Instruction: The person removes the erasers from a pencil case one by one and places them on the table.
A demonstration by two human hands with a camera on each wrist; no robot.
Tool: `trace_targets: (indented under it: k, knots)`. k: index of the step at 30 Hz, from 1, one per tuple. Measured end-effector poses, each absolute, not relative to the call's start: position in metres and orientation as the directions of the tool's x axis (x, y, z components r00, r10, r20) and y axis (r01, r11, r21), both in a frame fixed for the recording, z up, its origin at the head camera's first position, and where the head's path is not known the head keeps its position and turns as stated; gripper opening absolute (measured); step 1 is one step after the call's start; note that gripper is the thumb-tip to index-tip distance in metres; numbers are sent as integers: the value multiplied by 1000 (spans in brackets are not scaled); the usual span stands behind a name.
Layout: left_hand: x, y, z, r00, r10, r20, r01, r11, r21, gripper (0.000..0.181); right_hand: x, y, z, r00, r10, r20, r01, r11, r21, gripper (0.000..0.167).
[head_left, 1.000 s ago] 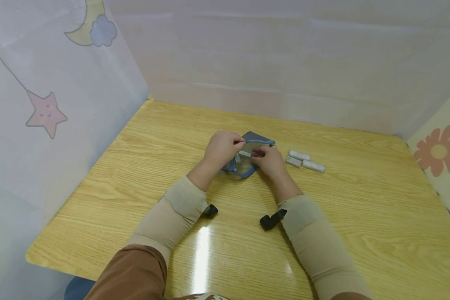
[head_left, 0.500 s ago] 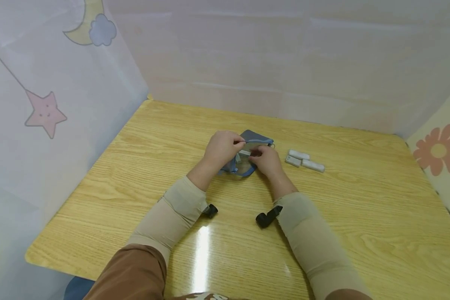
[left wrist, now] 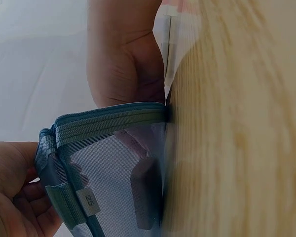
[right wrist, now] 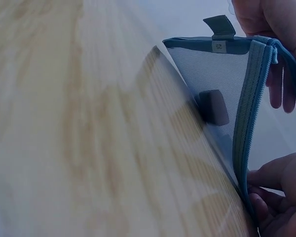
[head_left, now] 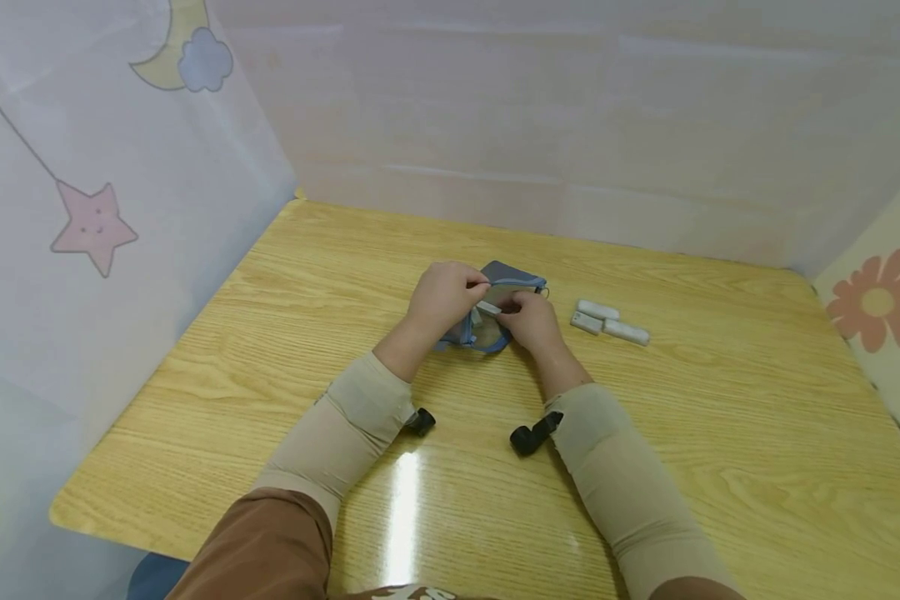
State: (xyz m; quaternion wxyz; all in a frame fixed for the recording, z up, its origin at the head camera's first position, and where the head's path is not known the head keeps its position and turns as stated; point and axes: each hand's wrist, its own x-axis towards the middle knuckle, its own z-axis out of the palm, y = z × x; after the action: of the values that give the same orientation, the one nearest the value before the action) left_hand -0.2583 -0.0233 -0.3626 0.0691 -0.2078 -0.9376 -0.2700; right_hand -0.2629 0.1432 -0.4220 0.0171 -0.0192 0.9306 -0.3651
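A blue mesh zip pouch stands unzipped on the table. My left hand pinches the upper edge of its mouth, and a small numbered tag hangs close to those fingers in the left wrist view. My right hand reaches into the opening, its fingertips pinching the end of a small white oblong block. Through the mesh, a block looks dark by the fingertips in the left wrist view. In the right wrist view, the zipper edge hides part of the right fingers.
To the pouch's right lie three small white oblong blocks, close together on the wooden table. A printed backdrop rises behind the table and along both sides.
My right hand has shifted slightly left within the pouch's mouth, and the white block there has tilted a little. My left hand stays in place on the edge.
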Motion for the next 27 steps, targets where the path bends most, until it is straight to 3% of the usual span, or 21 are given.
trace_targets:
  k: [27]
  knots:
    - [-259, -26, -363, -923, 333, 193, 385, 777, 498, 21, -248, 185, -396, -996, -52, -79, 24, 674, -739, 20]
